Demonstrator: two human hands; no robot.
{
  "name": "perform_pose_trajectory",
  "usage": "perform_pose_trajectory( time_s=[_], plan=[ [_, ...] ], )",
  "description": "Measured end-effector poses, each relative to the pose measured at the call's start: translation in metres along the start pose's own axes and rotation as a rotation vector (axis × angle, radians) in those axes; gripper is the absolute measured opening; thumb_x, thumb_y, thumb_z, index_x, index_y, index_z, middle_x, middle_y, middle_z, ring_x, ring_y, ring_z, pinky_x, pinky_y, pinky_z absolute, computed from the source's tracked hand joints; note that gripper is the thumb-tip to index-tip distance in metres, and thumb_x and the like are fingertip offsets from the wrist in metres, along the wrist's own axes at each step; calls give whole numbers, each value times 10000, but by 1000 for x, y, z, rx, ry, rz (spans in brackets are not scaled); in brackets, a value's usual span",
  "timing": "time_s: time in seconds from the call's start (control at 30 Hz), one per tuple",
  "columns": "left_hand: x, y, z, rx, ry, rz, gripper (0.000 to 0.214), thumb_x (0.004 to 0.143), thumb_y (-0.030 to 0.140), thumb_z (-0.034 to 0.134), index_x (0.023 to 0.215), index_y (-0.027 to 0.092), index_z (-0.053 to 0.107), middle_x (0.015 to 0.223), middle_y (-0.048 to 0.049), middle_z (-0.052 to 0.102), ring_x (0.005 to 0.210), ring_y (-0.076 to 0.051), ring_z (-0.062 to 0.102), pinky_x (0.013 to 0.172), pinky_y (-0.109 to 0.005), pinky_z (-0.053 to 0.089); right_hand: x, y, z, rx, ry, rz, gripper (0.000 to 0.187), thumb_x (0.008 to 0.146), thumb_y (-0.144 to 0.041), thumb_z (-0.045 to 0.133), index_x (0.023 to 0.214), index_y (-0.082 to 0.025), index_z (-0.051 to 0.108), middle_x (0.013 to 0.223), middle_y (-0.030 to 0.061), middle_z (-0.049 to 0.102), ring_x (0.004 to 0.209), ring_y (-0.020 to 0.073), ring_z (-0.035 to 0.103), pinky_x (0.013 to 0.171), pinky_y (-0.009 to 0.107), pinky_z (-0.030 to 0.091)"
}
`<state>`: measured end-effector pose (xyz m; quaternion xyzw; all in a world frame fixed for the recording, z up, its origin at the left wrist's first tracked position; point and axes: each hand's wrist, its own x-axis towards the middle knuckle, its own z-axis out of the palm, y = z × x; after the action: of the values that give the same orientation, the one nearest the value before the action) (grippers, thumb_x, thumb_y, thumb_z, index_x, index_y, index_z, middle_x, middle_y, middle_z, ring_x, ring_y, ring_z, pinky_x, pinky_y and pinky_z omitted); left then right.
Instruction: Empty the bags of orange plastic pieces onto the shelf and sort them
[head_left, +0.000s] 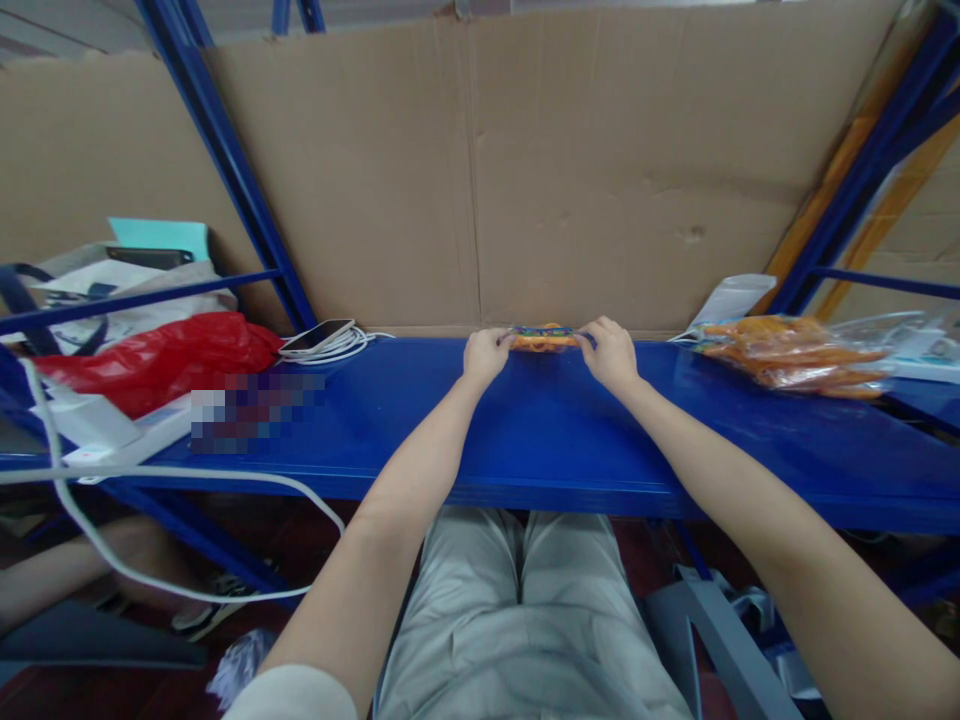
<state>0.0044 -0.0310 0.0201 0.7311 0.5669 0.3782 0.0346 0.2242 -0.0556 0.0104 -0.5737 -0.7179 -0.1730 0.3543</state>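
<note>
Trousers (517,650): pale, showed below the shelf (390,420).
Left hand (486,357): pinched the packet's (544,341) left end.
Right hand (611,355): pinched its right end.
Packet: I saw it at the shelf's back, near the cardboard (600,180).

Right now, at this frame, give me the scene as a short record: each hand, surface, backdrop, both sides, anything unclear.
Left hand: at the left end of an orange packet
Right hand: at the packet's right end
Surface: blue shelf
Backdrop: cardboard panel
Left side: phone with coiled white cable, red plastic bag, white power strip
Right side: clear bag of orange items
Unclear: the packet's print, too small to read
</note>
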Motion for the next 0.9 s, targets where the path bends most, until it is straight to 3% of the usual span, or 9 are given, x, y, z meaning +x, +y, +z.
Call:
perform_pose_trajectory(
  time_s=[0.23, 0.33, 0.47, 0.67, 0.8, 0.9],
  plan=[
    [3, 2, 12, -392, 49, -61, 305, 958, 284, 492, 1065, 149, 744, 767, -47, 748, 561, -131, 648, 581, -230, 492, 0, 2, -2, 99, 75, 14, 266, 946, -269, 422, 956, -184, 674, 1002, 121, 641, 883, 235, 604, 767, 337, 444],
    [5, -1, 19, -521, 117, -26, 239, 934, 243, 526, 986, 132, 731, 697, -33, 709, 484, -114, 607, 504, -209, 452, 2, 8, 4, 170, 128, -23, 210, 925, -272, 463, 883, -192, 653, 938, 111, 646, 831, 232, 606, 734, 343, 452],
    [9, -5, 26, -620, 179, 74, 120, 898, 190, 563, 883, 150, 675, 714, -21, 688, 565, -116, 642, 572, -206, 477, 7, 15, 16, 337, 219, 13, 128, 868, -272, 550, 776, -205, 608, 859, 93, 654, 808, 225, 617, 740, 354, 479],
    [9, -5, 26, -537, 267, 130, 74, 827, 110, 600, 840, 183, 607, 754, 2, 670, 677, -120, 622, 647, -207, 447, 13, 13, 29, 856, 153, 321, 163, 802, -353, 646, 737, -222, 572, 512, -32, 534, 497, 161, 558, 543, 300, 481],
    [4, 1, 22, -534, 286, 133, 130, 804, 64, 577, 808, 193, 579, 723, 16, 652, 669, -122, 598, 656, -214, 445, 14, 8, 31, 1086, 177, 376, 193, 752, -338, 715, 730, -226, 560, 579, -23, 609, 592, 180, 649, 642, 338, 552],
    [2, 5, 19, -547, 304, 169, 182, 789, 20, 543, 801, 199, 570, 829, -3, 693, 793, -136, 637, 749, -233, 477, 15, 6, 32, 1149, 200, 384, 195, 747, -280, 718, 710, -231, 533, 681, -5, 664, 703, 196, 695, 757, 380, 567]
  ],
)
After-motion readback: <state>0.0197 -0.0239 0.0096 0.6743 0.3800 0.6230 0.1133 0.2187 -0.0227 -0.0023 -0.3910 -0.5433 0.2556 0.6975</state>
